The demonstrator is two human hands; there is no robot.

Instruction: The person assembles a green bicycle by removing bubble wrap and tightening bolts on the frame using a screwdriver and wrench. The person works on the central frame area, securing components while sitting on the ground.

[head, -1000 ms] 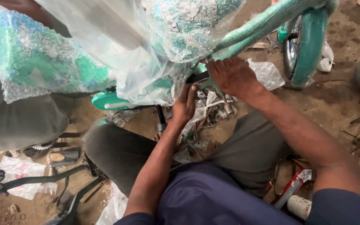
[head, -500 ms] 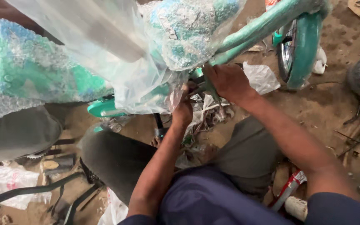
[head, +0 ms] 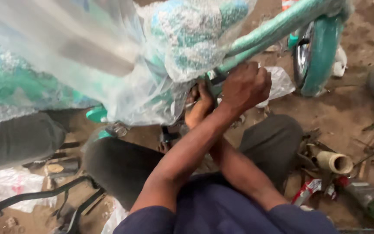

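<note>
Gripping the teal bicycle frame (head: 278, 30) means taking hold of stiff painted metal tube, probably smooth and a little slippery where it is bare, so hold the tube itself and not its wrapping. Your left hand (head: 245, 86) is clenched in a fist on the frame where the tubes meet, in front of your knees and above the dirt ground (head: 351, 108). Your right hand (head: 200, 108) sits just below it, crossed under your left forearm. Its fingers reach in beneath the wrapping, and you cannot tell whether they grip anything. The clear plastic sheet (head: 109, 56) is thin, soft and crinkled, and it would likely slide or tear if pulled. The speckled foam padding (head: 187, 30) under it looks light and squashy. The teal-rimmed wheel (head: 321, 52) stands near, to the right.
</note>
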